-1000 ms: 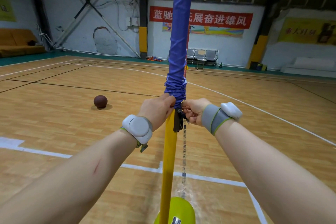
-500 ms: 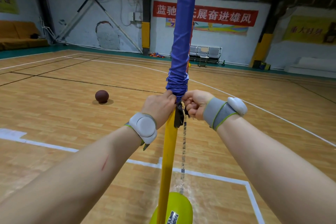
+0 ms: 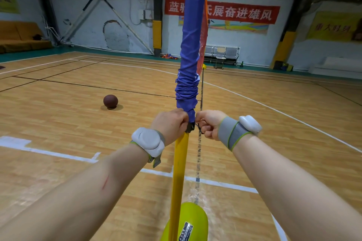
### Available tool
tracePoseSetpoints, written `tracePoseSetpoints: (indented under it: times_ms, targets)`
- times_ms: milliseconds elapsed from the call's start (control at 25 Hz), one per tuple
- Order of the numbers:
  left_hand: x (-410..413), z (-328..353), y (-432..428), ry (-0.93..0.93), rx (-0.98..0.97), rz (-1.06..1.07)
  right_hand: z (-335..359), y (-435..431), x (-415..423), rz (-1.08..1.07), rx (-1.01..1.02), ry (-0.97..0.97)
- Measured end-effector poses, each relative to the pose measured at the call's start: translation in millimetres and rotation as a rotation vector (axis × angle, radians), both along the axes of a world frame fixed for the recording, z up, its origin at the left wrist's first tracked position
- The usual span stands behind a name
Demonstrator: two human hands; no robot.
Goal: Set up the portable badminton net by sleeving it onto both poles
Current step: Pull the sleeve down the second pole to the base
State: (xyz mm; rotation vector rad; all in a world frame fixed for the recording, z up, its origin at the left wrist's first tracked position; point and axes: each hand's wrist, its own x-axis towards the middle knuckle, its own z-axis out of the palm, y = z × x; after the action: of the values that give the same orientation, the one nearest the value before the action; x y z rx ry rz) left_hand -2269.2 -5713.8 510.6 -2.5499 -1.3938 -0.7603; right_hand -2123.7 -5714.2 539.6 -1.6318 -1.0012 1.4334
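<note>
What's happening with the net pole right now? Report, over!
Left hand and right hand both gripping blue sleeve bottom edge. Sleeve bunched partway down yellow pole. Basketball off left, not in the way.

Blue sleeve over yellow pole, on a honey-toned court

Just above the left hand's grip (image 3: 170, 125) and the right hand's grip (image 3: 208, 123), the royal-blue fabric net sleeve (image 3: 191, 49) wrinkles darker; below them runs the bright yellow metal pole (image 3: 179, 174) to a lime-yellow rounded base (image 3: 193, 219) with a black-and-white label. Orange-red mesh netting (image 3: 203, 31) edges the sleeve. Both wrists carry grey bands trimmed green with white pods (image 3: 148, 141). Beyond lie the tan plank floor (image 3: 58, 123), white-lined, a maroon ball (image 3: 110, 101) and a red banner with white characters (image 3: 235, 12).
</note>
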Motion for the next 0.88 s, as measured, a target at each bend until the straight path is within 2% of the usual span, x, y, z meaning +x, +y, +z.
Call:
tracePoseSetpoints:
  times_ms: [120, 240, 440, 880]
  targets:
    - [-8.0, -3.1, -1.3, -0.122, -0.116, 0.059, -2.9, -2.5, 5.5, 0.042, -0.019, -0.079]
    - [-19.0, -2.1, 8.4, -0.308, -0.304, 0.16, -4.5, -1.2, 7.2, 0.028, -0.058, -0.063]
    - [-9.1, 12.7, 22.2, -0.522, -0.609, 0.11, -0.4, 5.3, -0.4, 0.004, -0.074, 0.011]
    - [-6.2, 11.7, 37.1, -0.821, -0.876, 0.08, -5.8, 19.5, -7.8, -0.032, -0.067, -0.029]
